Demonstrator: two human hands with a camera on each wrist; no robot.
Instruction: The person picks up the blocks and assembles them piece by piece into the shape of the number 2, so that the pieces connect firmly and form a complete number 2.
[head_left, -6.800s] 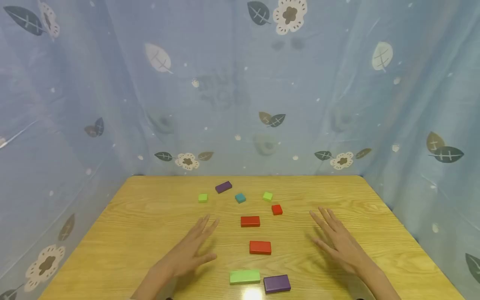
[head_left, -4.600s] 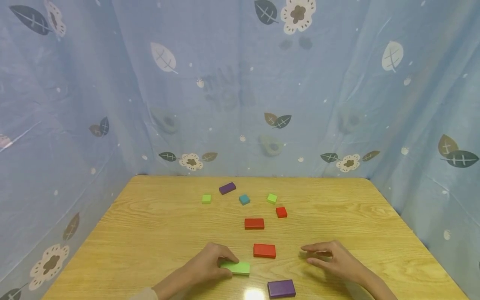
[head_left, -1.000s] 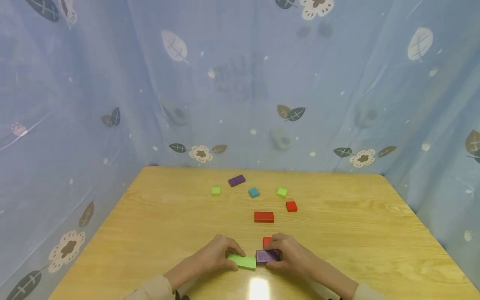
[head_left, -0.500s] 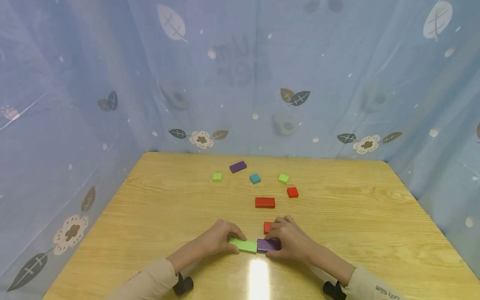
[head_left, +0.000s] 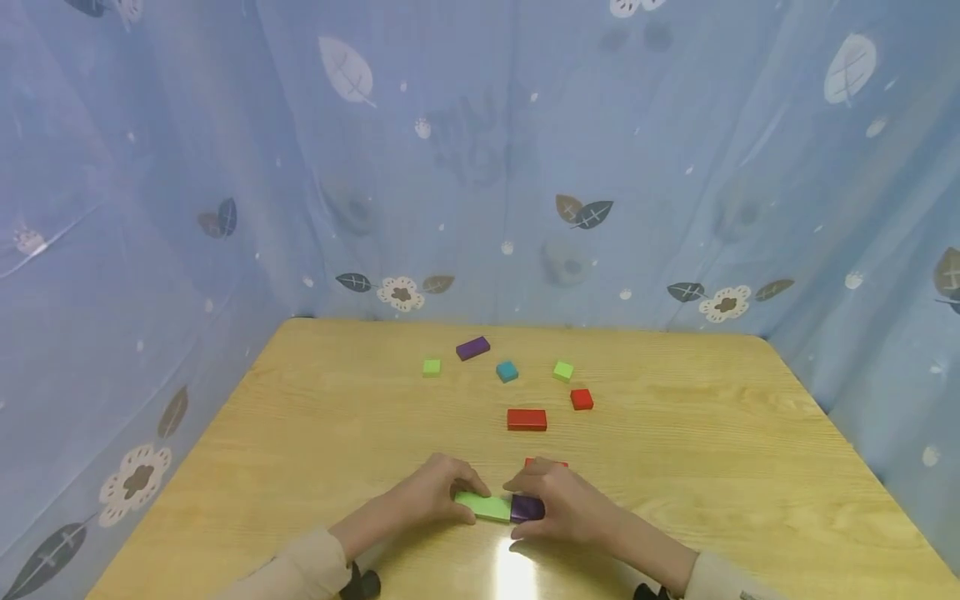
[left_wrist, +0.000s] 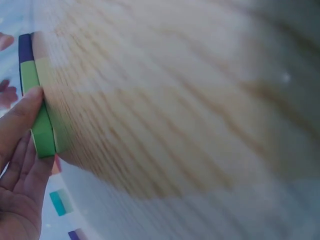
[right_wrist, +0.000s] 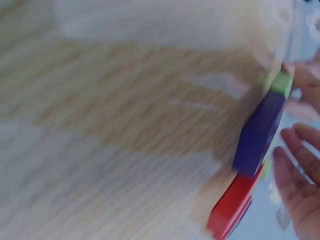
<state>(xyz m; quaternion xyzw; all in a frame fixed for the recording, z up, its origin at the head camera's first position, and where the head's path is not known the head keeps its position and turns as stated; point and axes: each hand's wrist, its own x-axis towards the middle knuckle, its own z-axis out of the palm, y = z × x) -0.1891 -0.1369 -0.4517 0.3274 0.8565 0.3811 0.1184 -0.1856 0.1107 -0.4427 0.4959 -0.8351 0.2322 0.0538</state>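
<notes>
Fingers (left_wrist: 21,111) around long green block (left_wrist: 44,129)

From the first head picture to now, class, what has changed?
The left hand took hold of the long green block and moved it forward and left. The right hand moved the near purple block the same way, end to end with it; that grip now looks loosened. The other blocks stayed.

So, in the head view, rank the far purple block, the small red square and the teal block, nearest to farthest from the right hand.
From the right hand:
1. Small red square: beyond it, slightly to the right.
2. Teal block: farther back, to the left.
3. Far purple block: farthest back, farther left still.
</notes>
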